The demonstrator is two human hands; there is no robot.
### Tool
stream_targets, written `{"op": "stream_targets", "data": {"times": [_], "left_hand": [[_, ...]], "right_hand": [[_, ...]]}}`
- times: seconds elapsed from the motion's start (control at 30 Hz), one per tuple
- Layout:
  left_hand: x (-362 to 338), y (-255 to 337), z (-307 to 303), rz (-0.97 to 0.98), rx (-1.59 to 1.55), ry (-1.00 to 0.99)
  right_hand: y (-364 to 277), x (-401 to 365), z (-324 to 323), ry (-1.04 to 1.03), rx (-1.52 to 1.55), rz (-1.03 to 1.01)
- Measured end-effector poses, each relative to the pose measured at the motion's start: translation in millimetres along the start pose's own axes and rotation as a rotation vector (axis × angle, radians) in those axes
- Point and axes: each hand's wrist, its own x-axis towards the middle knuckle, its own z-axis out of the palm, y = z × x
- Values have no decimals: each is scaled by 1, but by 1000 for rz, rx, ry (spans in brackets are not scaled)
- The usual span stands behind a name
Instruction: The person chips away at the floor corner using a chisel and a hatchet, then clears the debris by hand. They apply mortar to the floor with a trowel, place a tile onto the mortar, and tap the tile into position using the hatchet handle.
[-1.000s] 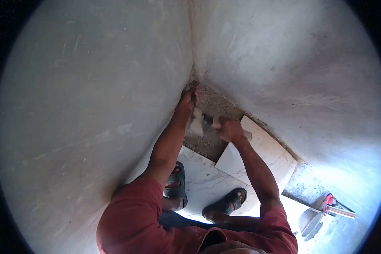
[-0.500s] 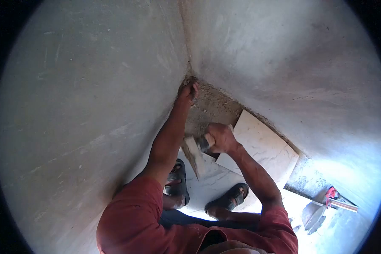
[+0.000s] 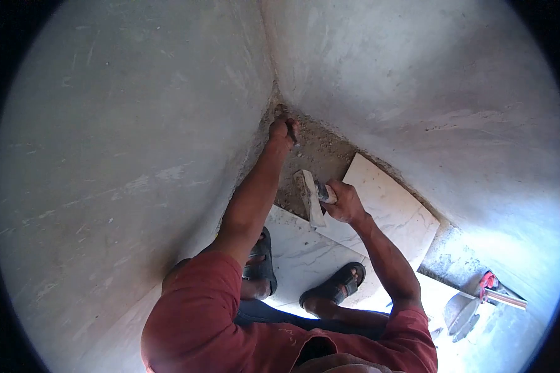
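Note:
In the far corner, my left hand (image 3: 281,128) is closed around a dark, narrow chisel (image 3: 292,134), one end of which shows beside the fingers. Its working tip is hidden against the corner. My right hand (image 3: 345,201) grips the short handle of a hammer (image 3: 309,198) with a long, pale, dust-caked head. The hammer is held over the bare rough floor (image 3: 323,149), close to the tile edges and apart from the chisel. Grit and small crumbs lie around my left hand.
Two plastered walls, left (image 3: 124,155) and right (image 3: 417,93), meet at the corner. A pale marbled tile (image 3: 389,211) lies along the right wall. My sandalled feet stand on another tile (image 3: 298,248). At lower right are a trowel (image 3: 460,314) and a red-and-black item (image 3: 488,281).
The hammer has moved up and forward, its head now clearly seen instead of blurred. My left hand has shifted slightly right and turned, showing more of the chisel.

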Motion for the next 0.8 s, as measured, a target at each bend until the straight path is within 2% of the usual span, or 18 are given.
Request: {"op": "stream_targets", "data": {"times": [0.07, 0.17, 0.23, 0.3, 0.33, 0.4, 0.43, 0.47, 0.53, 0.57, 0.6, 0.67, 0.73, 0.8], "left_hand": [[1, 0, 0, -2, -12, 46], [12, -2, -11, 55, 73, -32], [16, -2, -8, 64, -64, -82], [14, -2, 6, 32, -168, -15], [16, -3, 11, 2, -269, 50], [26, -5, 10, -1, -254, 20], [32, -6, 8, 3, -240, -6], [25, -4, 10, -2, -236, -7], [13, -3, 11, -12, -217, -47], [17, -3, 8, -21, -213, -47], [22, -2, 5, -75, -216, -57], [28, 2, 3, -129, -210, -74], [29, 5, 3, -195, -247, -107], [24, 3, 4, -156, -185, -134]], "right_hand": [[3, -2, 5, -4, 13, 25], [7, -3, 11, -16, 31, 60], [6, 0, 13, -17, 31, 67], [-1, 5, 17, 140, 171, 175], [-2, 6, 21, 146, 170, 178], [0, 7, 33, 322, 236, 224], [1, 8, 42, 410, 311, 163], [5, 9, 55, 415, 311, 168], [7, 11, 80, 627, 568, 133], [-21, 13, 81, 724, 836, 258], [-28, 13, 90, 732, 835, 264], [-35, 17, 104, 812, 1070, 264], [-28, 32, 112, 815, 989, 292], [-31, 48, 98, 323, 490, 741]]}}
